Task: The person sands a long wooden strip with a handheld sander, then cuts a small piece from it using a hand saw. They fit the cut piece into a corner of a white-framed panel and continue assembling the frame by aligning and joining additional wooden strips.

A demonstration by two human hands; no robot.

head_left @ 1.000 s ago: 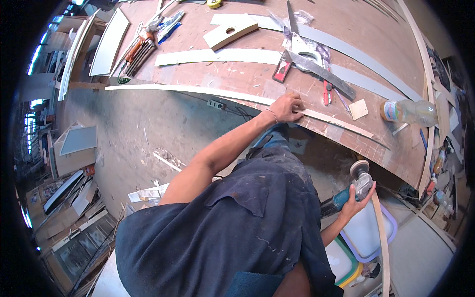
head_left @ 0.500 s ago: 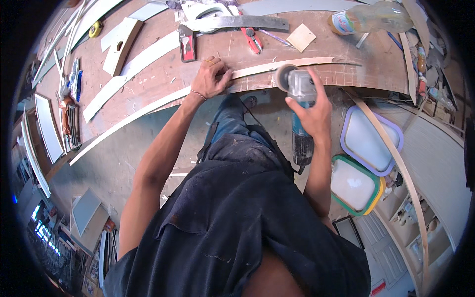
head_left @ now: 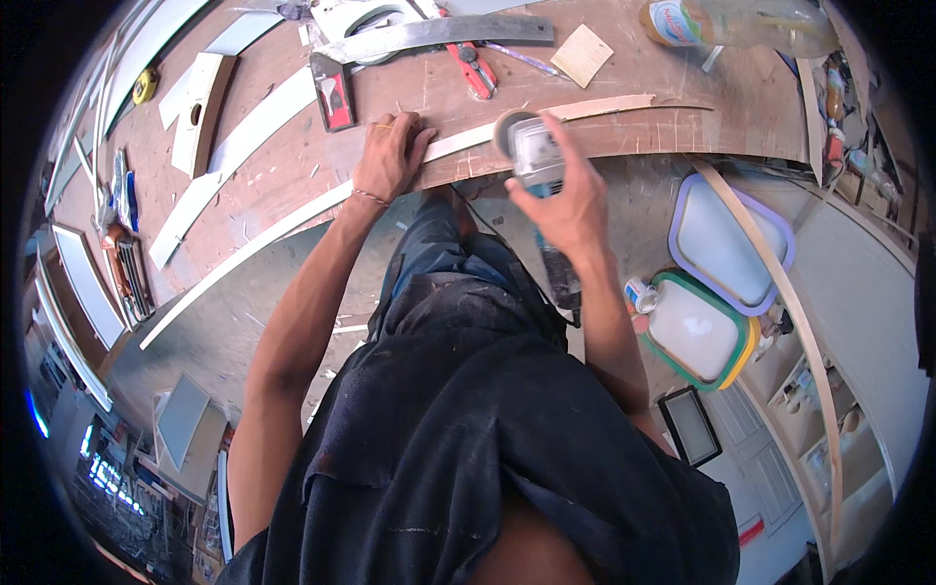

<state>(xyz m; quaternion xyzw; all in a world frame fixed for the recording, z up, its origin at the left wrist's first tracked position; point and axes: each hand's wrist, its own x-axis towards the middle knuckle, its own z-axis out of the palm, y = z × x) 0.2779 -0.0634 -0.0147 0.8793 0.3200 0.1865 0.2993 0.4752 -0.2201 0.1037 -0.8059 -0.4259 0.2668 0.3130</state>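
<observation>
A long, narrow pale wooden strip [head_left: 292,219] runs along the near edge of the workbench, its left end jutting past the edge. My left hand [head_left: 390,156] is closed, fingers curled over the strip and pressing it to the bench. To its right, my right hand [head_left: 565,190] grips an angle grinder [head_left: 538,156] around its body, just behind the grey head. The grinder's round disc [head_left: 507,135] is at the strip, slightly blurred; whether it touches is hard to tell. My right hand and forearm hide much of the blue and black body.
On the bench [head_left: 273,175] lie a red cutter [head_left: 473,73], a metal straightedge [head_left: 439,37], a red-and-black tool [head_left: 332,93], a square wood piece [head_left: 583,56] and a plastic bottle [head_left: 741,25]. Purple-rimmed [head_left: 682,200] and green-rimmed [head_left: 673,351] trays are at right, below a leaning wooden strip [head_left: 799,302].
The grinder and my right hand have moved left along the strip, closer to my left hand. My left hand stays closed on the strip, a little farther left. The whole view has shifted slightly.
</observation>
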